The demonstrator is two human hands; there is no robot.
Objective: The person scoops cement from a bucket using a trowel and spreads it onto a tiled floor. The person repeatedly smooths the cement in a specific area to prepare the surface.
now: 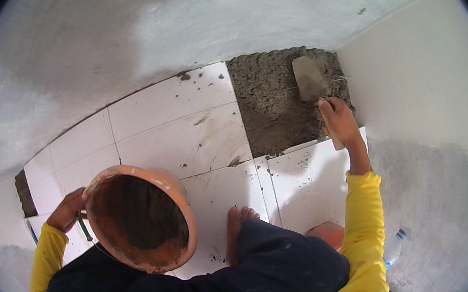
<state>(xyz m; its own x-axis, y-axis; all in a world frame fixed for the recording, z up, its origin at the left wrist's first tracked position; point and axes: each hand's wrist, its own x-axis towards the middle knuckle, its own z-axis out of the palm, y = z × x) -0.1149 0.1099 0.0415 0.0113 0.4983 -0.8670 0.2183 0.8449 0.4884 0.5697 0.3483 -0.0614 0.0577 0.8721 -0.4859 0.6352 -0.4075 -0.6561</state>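
Two hands are in view. The left hand (67, 210), lower left of the frame, has its fingers clamped on the rim of one round orange plastic bucket (176, 188), located lower left of centre. The bucket's mouth faces the camera; dark grey mortar (155, 218) lies inside.

The right hand (340, 121), right of centre, has its fingers closed around the pale handle of one trowel with a flat, mortar-coated blade (310, 79). The blade is positioned at upper right, over one large patch of rough grey wet mortar (262, 103); contact cannot be confirmed. A thin pale line (340, 78) crosses this patch.

A second, smaller dark patch (25, 193) is at far left. Several white rectangular tiles (171, 129) cover the middle, spotted with mortar. One bare foot (233, 233) rests on them, bottom centre. One clear plastic bottle with a blue cap (393, 248) is at lower right.
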